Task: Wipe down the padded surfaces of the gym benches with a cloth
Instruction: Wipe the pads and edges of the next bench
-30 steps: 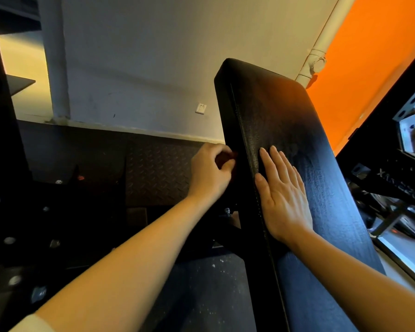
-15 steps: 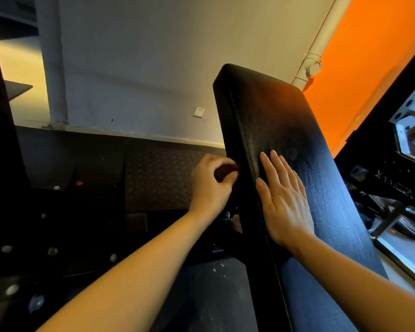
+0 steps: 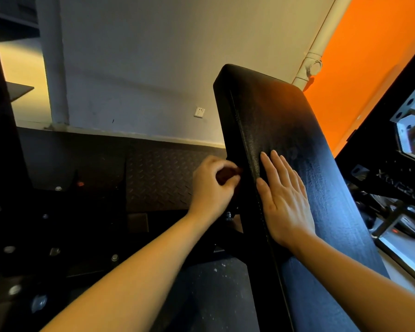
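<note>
Black everywhere on the far left, just dim gym hardware with a few shiny bolt heads, nothing the job needs. Next over, left hand [image 3: 211, 185] curled into a loose fist right against the side edge of the bench pad [image 3: 285, 130], fingers bunched round something small and dark reddish, thumb closing over it. Might be the cloth, honestly can't tell, too dark and mostly buried in the grip. Then the pad itself: black textured vinyl, tilted up as an incline backrest, long axis running from down near the elbows up and away past the fingertips toward the white drain pipe [image 3: 318, 51] and orange wall [image 3: 369, 56]. Right hand [image 3: 283, 200] lying flat on the padded face, fingers [image 3: 277, 161] straight and held close together, thumb along the stitched seam, pinching nothing. So for wiping: padded face sits to the right of the left fist and just round the edge from it, while the right palm is already on it. Most of the unwiped length probably lies above both sets of fingertips, so strokes likely need to go up along that axis. Far right, dark machine frame [image 3: 391, 183] just beside the pad.
</note>
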`<state>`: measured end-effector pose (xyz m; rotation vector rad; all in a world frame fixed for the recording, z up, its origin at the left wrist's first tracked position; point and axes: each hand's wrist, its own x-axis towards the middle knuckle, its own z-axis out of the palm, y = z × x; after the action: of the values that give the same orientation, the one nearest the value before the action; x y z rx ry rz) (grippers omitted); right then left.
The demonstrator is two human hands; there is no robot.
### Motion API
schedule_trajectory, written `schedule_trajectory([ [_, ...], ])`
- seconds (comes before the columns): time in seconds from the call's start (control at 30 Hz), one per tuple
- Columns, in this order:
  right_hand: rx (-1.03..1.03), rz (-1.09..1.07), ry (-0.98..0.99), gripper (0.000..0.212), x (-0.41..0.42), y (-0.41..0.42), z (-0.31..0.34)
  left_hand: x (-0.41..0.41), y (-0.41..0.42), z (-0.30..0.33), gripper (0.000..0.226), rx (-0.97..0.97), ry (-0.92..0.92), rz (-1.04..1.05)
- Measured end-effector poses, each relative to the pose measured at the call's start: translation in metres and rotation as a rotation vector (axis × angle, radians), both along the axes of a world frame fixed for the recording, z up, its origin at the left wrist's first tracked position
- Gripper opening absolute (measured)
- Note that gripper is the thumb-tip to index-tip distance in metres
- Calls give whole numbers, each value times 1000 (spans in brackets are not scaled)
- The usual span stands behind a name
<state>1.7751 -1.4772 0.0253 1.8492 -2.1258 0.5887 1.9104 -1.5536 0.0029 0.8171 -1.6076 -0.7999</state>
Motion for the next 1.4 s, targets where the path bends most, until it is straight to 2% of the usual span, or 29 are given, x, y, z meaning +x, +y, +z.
schedule_trajectory([
  [0.1,-3,6,-3,63,-1,1,0,19,5,-18,18,-9,-204,-173],
  [0.13,-1,9,-5,63,-2,2,-1,23,4,-21,17,12,-221,-176],
  [0.2,4,15,-7,62,-3,2,-1,25,-4,-15,17,137,-92,-117],
  [0.3,-1,16,-10,62,-3,2,-1,15,-15,11,25,342,191,-181],
  [0.43,-7,10,-9,62,-3,1,-1,-2,-11,12,32,198,112,-87],
  [0.6,-5,9,-10,59,-2,2,-1,4,-4,-10,25,206,54,-128],
  [0.73,-11,11,-12,59,-2,2,-1,-5,-15,6,22,204,188,-16],
  [0.83,-11,6,-6,60,-2,1,-2,-15,-16,14,22,226,232,-30],
  [0.93,-19,10,-5,60,-2,0,-2,-11,-12,-4,21,290,218,-80],
  [1.0,-8,7,-16,59,-2,1,-1,-5,-13,-22,23,354,150,-44],
  [1.07,-7,12,-22,59,-2,2,-1,2,-11,-31,24,393,200,13],
  [1.13,-14,15,-22,60,-2,1,-1,0,-11,-24,27,338,308,10],
  [1.27,-2,3,-18,60,-2,2,-1,-18,-5,-4,28,144,259,-19],
  [1.4,-7,4,-9,60,-1,1,-1,-15,-15,-7,25,226,223,-35],
])
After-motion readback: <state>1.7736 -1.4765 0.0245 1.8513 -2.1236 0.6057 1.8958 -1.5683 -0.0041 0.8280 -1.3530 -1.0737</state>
